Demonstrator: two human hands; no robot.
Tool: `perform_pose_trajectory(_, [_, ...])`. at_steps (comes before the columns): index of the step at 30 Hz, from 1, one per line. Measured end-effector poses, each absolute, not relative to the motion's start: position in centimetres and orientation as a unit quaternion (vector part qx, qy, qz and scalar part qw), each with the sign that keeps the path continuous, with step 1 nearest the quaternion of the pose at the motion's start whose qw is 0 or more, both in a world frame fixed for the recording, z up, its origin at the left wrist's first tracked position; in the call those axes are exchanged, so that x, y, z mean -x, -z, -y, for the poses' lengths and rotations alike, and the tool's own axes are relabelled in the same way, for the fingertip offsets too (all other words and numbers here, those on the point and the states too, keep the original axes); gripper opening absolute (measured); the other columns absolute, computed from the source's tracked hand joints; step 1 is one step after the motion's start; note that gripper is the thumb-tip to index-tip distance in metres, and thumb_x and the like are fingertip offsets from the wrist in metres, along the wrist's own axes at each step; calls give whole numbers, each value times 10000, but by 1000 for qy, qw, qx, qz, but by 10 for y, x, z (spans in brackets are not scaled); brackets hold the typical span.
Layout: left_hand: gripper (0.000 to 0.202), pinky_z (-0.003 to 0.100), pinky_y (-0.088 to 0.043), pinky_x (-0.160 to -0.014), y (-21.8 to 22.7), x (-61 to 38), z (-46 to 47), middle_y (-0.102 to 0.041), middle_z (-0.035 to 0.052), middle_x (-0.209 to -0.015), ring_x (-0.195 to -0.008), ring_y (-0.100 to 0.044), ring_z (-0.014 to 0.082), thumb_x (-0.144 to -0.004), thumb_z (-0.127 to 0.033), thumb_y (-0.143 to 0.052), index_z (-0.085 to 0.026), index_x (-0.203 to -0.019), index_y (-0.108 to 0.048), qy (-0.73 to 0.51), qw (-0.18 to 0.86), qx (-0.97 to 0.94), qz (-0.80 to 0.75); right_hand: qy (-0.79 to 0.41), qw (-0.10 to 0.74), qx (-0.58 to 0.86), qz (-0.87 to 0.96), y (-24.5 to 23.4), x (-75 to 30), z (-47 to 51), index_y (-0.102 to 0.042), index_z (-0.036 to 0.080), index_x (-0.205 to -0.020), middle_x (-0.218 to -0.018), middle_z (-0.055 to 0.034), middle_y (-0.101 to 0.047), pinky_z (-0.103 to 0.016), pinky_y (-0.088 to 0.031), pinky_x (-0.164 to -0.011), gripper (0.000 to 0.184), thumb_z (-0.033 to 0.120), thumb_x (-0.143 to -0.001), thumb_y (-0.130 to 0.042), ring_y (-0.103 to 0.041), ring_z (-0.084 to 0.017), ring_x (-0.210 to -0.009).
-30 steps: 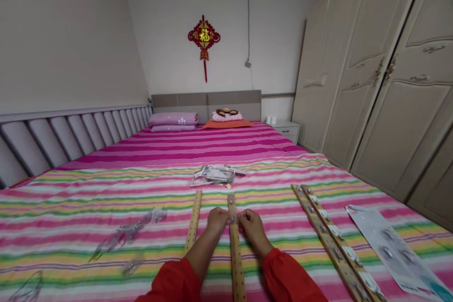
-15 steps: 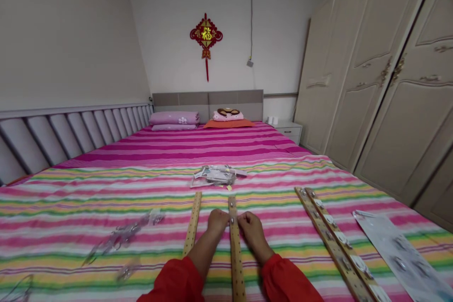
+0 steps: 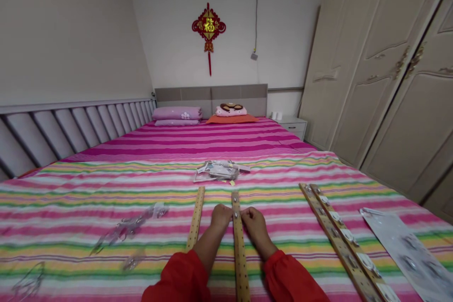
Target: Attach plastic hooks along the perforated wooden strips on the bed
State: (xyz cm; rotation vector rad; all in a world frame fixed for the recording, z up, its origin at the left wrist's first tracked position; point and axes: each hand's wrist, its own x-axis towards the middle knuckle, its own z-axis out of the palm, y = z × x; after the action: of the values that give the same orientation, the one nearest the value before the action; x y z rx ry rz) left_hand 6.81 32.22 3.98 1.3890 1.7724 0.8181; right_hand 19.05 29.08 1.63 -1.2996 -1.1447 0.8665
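Fingers (image 3: 249,213) curled narrow, their hold unclear, left hand (image 3: 221,218) and right hand (image 3: 256,227) flank a hole-punched wooden strip (image 3: 240,257); red wall hanging (image 3: 208,25) reads gold “福”.

**Background Fixtures**

A red-and-gold ornament (image 3: 208,25) and a cord (image 3: 256,9) with a small grey box (image 3: 254,56) hang above the headboard (image 3: 184,96). Folded purple bedding (image 3: 177,113) lies left of an orange item (image 3: 244,119). A white cabinet (image 3: 295,127) stands beside the cream wardrobe (image 3: 357,66); a slatted rail (image 3: 76,125) runs along the left.
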Motion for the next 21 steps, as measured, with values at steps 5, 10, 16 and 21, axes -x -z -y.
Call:
perform_pose_trajectory(5, [199,225,-343,-496,-39,-69,-322,-571,7,-501,-584,-592,161,-621,-232,-668,-177,-498,-521,-325,385,-525,-686,-376,570,556,474,-14,-191,-289,-525,215,-545,-406,59,-470,-245,-318,-410,209,390,-632,-599,-420,-125,-407])
perform_pose_trajectory(10, [174,238,-374,-534,-49,-72,-315,-589,21,-522,-657,-619,192,-614,-246,-680,-175,-519,-552,-352,398,-506,-679,-410,566,547,461,-20,-192,-283,-517,215,-523,-379,60,-469,-243,-294,-392,276,440,-597,-659,-404,-116,-379])
perform_pose_trajectory(16, [161,244,-435,-598,-78,-56,-272,-642,23,-603,-697,-624,183,-686,-311,-617,-159,-633,-630,-409,413,-516,-629,-478,566,524,419,-36,-201,-256,-553,187,-557,-425,23,-531,-235,-332,-390,359,524,-633,-651,-459,-113,-386])
perform_pose_trajectory(21, [229,256,-476,-676,-87,20,-200,-687,25,-761,-745,-623,168,-672,-344,-618,-164,-803,-671,-489,394,-538,-561,-508,587,516,363,-39,-211,-214,-601,159,-589,-484,9,-569,-220,-334,-385,329,460,-546,-726,-461,-97,-405])
